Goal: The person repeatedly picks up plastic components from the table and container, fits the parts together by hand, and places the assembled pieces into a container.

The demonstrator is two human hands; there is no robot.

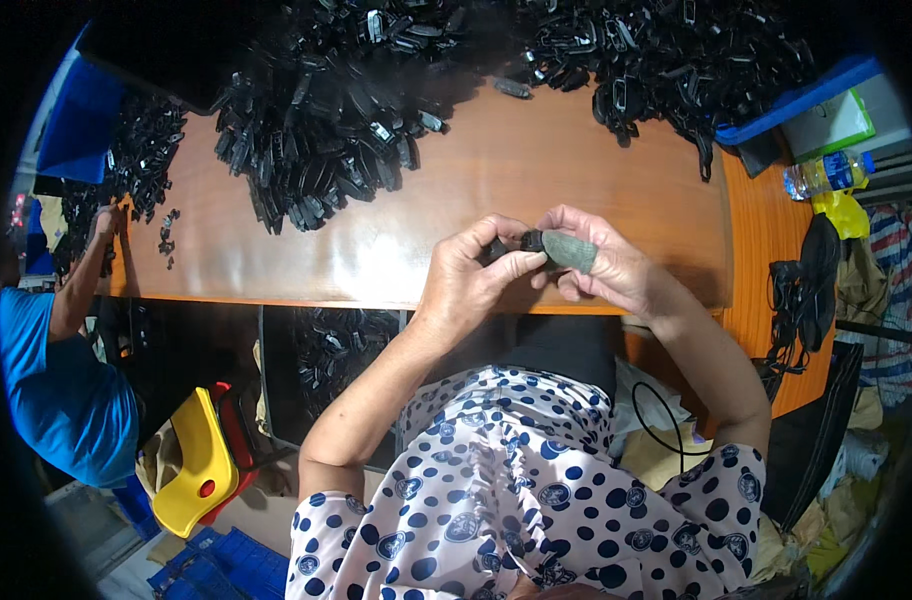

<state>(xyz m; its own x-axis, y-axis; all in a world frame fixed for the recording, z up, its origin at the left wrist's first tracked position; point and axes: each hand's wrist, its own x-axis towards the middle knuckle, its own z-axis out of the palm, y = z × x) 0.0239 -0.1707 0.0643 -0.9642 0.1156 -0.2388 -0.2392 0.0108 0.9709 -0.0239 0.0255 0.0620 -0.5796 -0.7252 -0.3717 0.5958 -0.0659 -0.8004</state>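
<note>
Nearest my camera is the wearer's white top with its dark blue dots, filling the lower middle of my view. Beyond it, both forearms reach up and meet over the near edge of the brown desk. I have the left hand with its fingers pinched narrow on a small black part, and the right hand grips the same part from the other side, so it sits between the two, held above the desk. A grey-green cover caps what I take to be the right thumb. A dark end also shows among the left fingers; I cannot tell whether it belongs to the same part.

Across the desk I see a large heap of black pieces, with a second heap to its right and one grey piece lying loose between them. At far right a clear bottle lies near a yellow bag. Off to my left, a co-worker in blue reaches to the desk, near a yellow chair.
</note>
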